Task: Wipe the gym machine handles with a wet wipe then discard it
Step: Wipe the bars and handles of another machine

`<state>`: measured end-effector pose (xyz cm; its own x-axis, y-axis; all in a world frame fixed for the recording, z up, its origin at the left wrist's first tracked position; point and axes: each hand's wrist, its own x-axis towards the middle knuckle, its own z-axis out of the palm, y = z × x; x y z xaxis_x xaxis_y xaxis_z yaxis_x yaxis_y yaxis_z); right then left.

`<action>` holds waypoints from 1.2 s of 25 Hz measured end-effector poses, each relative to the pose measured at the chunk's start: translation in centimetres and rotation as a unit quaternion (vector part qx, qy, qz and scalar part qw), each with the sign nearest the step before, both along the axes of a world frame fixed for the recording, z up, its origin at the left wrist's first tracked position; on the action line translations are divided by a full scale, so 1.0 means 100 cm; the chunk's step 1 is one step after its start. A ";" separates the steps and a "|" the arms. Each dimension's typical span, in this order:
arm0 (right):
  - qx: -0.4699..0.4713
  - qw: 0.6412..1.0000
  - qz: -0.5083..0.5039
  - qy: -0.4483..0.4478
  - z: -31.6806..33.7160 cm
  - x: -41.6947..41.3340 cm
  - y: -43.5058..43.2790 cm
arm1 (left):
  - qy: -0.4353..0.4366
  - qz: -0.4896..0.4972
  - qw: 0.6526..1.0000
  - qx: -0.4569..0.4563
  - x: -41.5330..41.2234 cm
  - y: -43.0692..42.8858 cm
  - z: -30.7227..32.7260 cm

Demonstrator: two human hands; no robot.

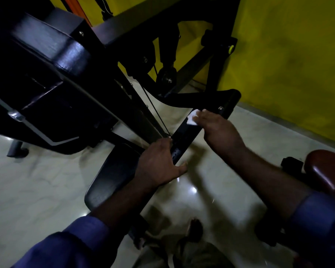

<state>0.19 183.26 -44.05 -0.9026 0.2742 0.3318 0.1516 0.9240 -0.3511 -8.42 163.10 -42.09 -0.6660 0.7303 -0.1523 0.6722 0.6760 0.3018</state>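
The handle [190, 138], a flat black bar, runs slantwise from the middle of the view up toward the yellow wall [288, 55]. The left hand [159, 161] grips its lower end, fingers curled over the top face and the thumb hooked under the near edge. The right hand [217, 128] is higher up the same bar, its fingers bent over the white wipe [190, 118] and holding it flat against the handle's upper face (the thumb is hidden, and the hand is a little blurred). The wipe lies between those fingers and the bar, just below a small screw [220, 108] near the bar's rounded top end.

A thin black cable [155, 111] comes down to the handle just beside the left hand's knuckles. Below the left forearm lies a black seat [108, 180]; a larger black pad [46, 45] fills the upper left. At the right edge there is a brown cushion [325, 171]. Both arms wear blue sleeves [81, 238], and the pale floor [37, 180] shines with reflected light.
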 end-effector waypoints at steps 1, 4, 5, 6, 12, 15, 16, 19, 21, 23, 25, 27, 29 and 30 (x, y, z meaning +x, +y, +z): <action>0.012 0.999 -0.021 -0.046 0.007 -0.012 0.002 | -0.003 0.008 1.000 -0.005 0.001 0.001 0.001; -0.065 0.993 -0.058 -0.076 -0.002 -0.002 -0.047 | -0.025 0.040 0.998 0.039 0.003 -0.002 0.010; -0.093 0.993 -0.045 -0.049 -0.009 0.013 -0.066 | -0.034 0.045 0.996 0.065 0.005 -0.005 0.015; -0.105 0.994 -0.015 -0.030 -0.018 0.028 -0.080 | -0.039 0.041 0.994 0.088 0.007 -0.010 0.019; 0.000 0.996 -0.045 -0.072 -0.015 -0.001 -0.027 | -0.059 -0.013 0.997 0.046 0.015 -0.051 0.032; -0.178 0.982 -0.060 -0.031 -0.013 0.013 -0.071 | -0.080 -0.011 0.996 0.022 0.018 -0.066 0.027; -0.218 0.975 -0.050 -0.018 -0.015 0.025 -0.094 | -0.085 -0.011 0.996 0.020 0.020 -0.069 0.024; -0.242 0.970 -0.026 0.027 -0.025 0.034 -0.112 | -0.095 0.008 0.995 0.025 0.021 -0.071 0.017; -0.243 0.966 -0.087 0.030 -0.032 0.015 -0.077 | -0.114 0.029 0.992 0.036 0.020 -0.069 0.016; -0.253 0.954 -0.150 0.062 -0.035 0.001 -0.051 | -0.133 0.039 0.989 0.045 0.020 -0.068 0.018; -0.305 0.929 -0.183 0.103 -0.030 0.002 -0.076 | -0.132 0.035 0.989 0.048 0.020 -0.068 0.018; -0.312 0.922 -0.175 0.146 -0.027 0.016 -0.129 | -0.127 0.034 0.990 0.049 0.021 -0.069 0.016; -0.298 0.926 -0.149 0.175 -0.030 0.024 -0.151 | -0.127 0.034 0.990 0.051 0.019 -0.069 0.013; -0.296 0.920 -0.167 0.193 -0.033 0.019 -0.144 | -0.131 0.033 0.990 0.051 0.019 -0.070 0.012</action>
<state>2.05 168.86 -47.35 -0.5807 0.7512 0.3139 0.1511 0.4783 -0.8651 -6.50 156.15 -40.85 -0.6607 0.7068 -0.2528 0.5174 0.6728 0.5289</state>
